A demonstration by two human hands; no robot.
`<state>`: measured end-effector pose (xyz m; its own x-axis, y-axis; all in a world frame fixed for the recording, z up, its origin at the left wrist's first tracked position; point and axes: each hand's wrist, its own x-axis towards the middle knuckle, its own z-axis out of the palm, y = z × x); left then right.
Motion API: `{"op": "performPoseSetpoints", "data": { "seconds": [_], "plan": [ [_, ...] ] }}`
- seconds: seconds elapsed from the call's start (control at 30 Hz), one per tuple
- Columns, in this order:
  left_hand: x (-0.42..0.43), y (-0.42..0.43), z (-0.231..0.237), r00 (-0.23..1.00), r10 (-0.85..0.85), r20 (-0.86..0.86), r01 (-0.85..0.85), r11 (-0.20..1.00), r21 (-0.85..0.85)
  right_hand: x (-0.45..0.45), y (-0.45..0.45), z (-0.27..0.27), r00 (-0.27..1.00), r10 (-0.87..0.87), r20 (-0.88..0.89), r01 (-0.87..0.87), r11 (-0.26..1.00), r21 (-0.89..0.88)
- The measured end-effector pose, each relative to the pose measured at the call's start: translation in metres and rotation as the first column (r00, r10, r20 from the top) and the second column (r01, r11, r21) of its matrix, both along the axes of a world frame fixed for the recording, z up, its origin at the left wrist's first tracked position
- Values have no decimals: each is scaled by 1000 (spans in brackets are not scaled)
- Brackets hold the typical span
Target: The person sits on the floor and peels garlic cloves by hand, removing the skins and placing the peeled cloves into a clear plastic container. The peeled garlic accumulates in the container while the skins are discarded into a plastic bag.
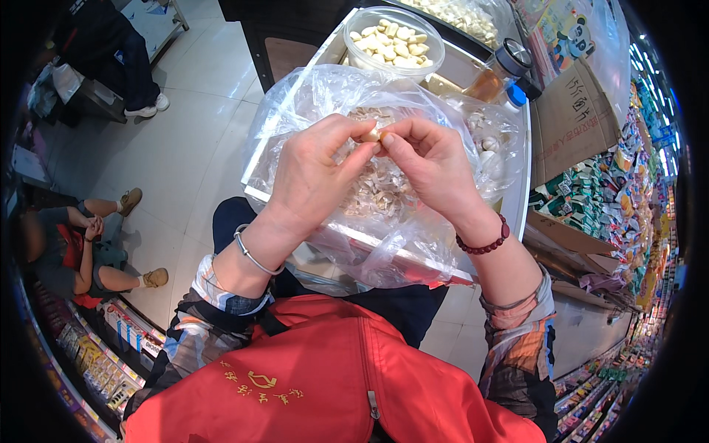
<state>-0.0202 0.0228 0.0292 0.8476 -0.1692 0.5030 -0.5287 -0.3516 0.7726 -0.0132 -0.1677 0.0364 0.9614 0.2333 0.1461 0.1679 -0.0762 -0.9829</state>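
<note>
My left hand (318,166) and my right hand (435,163) meet over a clear plastic bag (288,111). Between their thumbs and forefingers they pinch a small pale garlic clove (374,134), partly hidden by the fingertips. Below them, dry garlic skins (382,191) lie heaped in the open bag. Just beyond my hands stands a clear round plastic tub (354,54) holding many peeled cloves (390,41). Unpeeled garlic bulbs (490,145) lie in another clear bag to the right of my right hand.
A bottle of amber liquid (487,80) and a blue-capped bottle (515,97) stand at the back right. Beside the white-edged table (526,183) is a cardboard box (576,119) with packaged snacks. A person sits at the left; another stands farther back.
</note>
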Motion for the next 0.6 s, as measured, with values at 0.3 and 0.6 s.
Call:
{"op": "performPoseSetpoints", "data": {
  "seconds": [0.3,0.6],
  "plan": [
    [0,0,1,1000,12,-8,-12,1000,5,-8,7,15,946,-47,320,142,950,-280],
    [1,1,5,957,-132,-258,54,955,-291,-6,2,12,959,-90,270,175,935,-308]
  ]
}}
